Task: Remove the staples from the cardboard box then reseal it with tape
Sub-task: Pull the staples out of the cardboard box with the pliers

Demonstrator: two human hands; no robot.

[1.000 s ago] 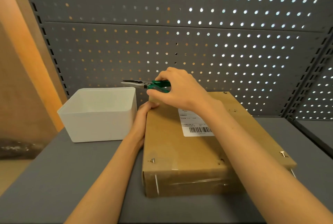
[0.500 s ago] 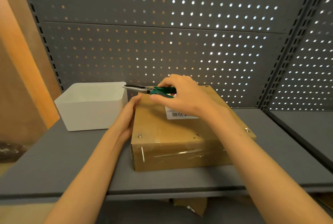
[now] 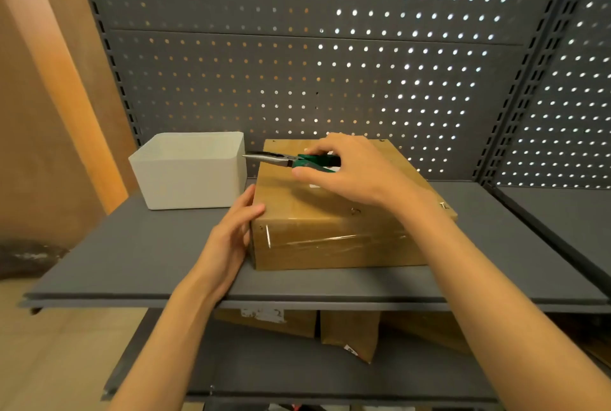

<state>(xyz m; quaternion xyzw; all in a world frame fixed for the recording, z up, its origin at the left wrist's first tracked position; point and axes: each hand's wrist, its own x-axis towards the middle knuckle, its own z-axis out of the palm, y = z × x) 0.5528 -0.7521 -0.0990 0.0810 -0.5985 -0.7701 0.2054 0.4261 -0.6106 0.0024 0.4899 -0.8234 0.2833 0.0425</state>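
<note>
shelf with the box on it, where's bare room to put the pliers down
Bare grey shelf lies right of the cardboard box, and along the front edge left of the left hand, before the white bin. It is crowded between bin and box, where the pliers in the right hand point.

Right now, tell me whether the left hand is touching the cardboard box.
Touching. The head view shows the left hand resting flat against the cardboard box's left side.

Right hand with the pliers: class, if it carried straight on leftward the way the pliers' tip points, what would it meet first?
Probably the white bin. The right hand holds the pliers with the tip already at the bin's right rim, though depth is unclear; it might pass just behind it.
</note>
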